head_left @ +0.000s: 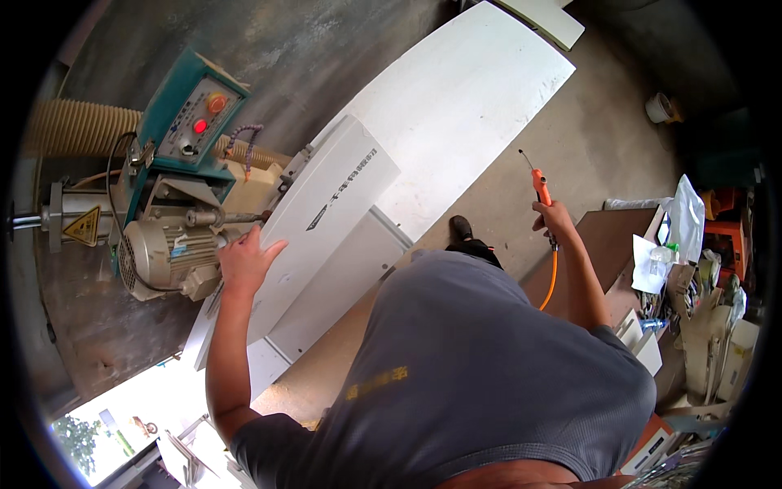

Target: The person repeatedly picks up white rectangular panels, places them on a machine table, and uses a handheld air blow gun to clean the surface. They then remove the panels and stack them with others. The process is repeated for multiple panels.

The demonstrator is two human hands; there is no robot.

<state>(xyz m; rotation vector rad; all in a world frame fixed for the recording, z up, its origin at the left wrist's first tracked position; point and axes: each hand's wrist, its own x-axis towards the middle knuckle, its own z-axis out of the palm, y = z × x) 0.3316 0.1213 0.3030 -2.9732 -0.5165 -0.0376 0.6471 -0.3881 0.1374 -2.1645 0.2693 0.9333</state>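
Note:
My right hand (556, 222) is closed round an orange air blow gun (540, 186), held out to the right over the floor. Its thin dark nozzle points up and away, and an orange hose (552, 281) trails below. On the left, my left hand (247, 261) lies at the edge of a white board (330, 191), thumb stretched out and fingers spread. That board leans along a woodworking machine, with dark printing on its face. The grey motor (151, 257) stands just left of this hand. Whether the fingertips touch the board's edge I cannot tell.
A green control box (195, 118) with red buttons stands above the motor, beside a ribbed hose (77, 129). A long white worktop (468, 90) stretches away at the top. On the right, a brown table (603, 244) carries papers, bottles and clutter. A white bucket (658, 108) sits farther back.

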